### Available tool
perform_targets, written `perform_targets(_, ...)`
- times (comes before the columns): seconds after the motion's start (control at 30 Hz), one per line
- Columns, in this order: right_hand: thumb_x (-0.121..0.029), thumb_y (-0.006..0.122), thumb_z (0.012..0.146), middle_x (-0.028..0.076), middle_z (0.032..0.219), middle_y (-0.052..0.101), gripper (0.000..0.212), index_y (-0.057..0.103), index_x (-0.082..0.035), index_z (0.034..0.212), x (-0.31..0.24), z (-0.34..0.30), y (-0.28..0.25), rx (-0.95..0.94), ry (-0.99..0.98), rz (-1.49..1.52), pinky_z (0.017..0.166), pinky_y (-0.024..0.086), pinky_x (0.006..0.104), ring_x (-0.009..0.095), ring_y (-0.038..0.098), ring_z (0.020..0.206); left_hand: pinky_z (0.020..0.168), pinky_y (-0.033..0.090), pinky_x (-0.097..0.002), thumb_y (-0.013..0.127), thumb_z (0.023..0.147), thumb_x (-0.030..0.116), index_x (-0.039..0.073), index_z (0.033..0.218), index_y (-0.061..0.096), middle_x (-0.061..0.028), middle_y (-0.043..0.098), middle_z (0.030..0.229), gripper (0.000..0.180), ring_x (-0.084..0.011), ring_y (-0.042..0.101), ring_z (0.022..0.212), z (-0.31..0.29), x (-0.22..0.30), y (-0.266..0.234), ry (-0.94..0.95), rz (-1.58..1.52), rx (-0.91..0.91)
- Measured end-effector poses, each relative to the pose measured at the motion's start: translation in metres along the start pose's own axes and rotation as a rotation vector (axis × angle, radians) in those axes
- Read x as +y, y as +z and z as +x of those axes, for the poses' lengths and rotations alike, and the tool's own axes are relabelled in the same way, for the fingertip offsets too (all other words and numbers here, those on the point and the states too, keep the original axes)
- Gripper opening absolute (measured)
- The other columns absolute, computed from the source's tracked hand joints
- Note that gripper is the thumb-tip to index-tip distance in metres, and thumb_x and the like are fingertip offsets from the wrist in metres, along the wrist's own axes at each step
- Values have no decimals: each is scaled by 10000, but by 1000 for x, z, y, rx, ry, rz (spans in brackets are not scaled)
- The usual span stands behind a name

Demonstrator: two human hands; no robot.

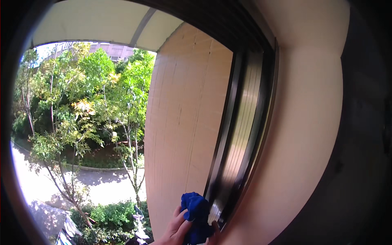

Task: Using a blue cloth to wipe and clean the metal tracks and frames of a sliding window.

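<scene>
A bunched dark blue cloth (196, 212) is at the bottom middle, beside the lower part of the dark metal window frame (222, 151). My left hand (177, 228) reaches in from the lower edge, its fingers bent around the cloth's left side. On the cloth's right side, only a few fingers of my right hand (214, 233) show, pressed against the fabric in shadow. The rest of that hand is hidden by the cloth and cut off by the lower edge. Sunlight falls on the grooved metal track (243, 110) above the cloth.
A beige wall (306, 122) runs along the right of the frame. Outside stands a tan exterior wall (183, 114), with a pale awning (98, 22) overhead. Far below are trees (98, 69), bushes (110, 216) and a sunlit path (98, 188). White and dark items (67, 230) hang at the lower left.
</scene>
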State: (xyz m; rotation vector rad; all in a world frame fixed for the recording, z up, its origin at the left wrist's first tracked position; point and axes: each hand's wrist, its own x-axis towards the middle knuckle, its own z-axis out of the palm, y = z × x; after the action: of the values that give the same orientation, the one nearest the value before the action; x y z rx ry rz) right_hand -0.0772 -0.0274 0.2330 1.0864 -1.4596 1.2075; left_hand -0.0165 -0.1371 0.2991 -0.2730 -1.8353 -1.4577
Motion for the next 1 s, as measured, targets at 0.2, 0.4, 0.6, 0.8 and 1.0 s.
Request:
perform_targets(0.2,-252,512,862,144,1081,545,374,529,-18,1153,-20,117,19,287,104,345,1000,336,367,209,516,1061,1031,238,-419,339,952,304,-41,1216,468,-214,365,1333,454,-333,329,1256,41,51,-12,452,133,-102)
perform_targets(0.4,-216,495,917,140,1114,582,347,530,51,1136,-14,202,65,866,208,372,921,399,300,211,546,1017,1045,232,-401,464,914,345,19,1331,382,-180,353,1376,535,-281,336,1265,34,98,-32,462,235,53)
perform_targets(0.6,-126,557,887,112,969,644,216,599,63,983,-9,357,-6,1282,-222,-96,751,470,286,191,603,811,998,317,-417,413,924,355,32,1308,406,-180,356,1346,502,-286,346,1257,34,86,-44,161,245,-7)
perform_targets(0.8,-108,606,849,109,909,652,181,619,31,964,-1,398,9,1041,-297,-570,736,467,257,176,612,803,988,333,-400,340,949,372,29,1281,437,-161,381,1331,487,-256,366,1240,23,74,-59,35,177,-3)
perform_targets(1.0,-106,610,844,111,905,651,175,621,25,960,-18,401,43,752,-361,-461,735,466,259,175,612,804,973,342,-327,384,953,337,15,1251,457,-130,425,1294,445,-232,406,1205,27,43,-59,-83,112,-60)
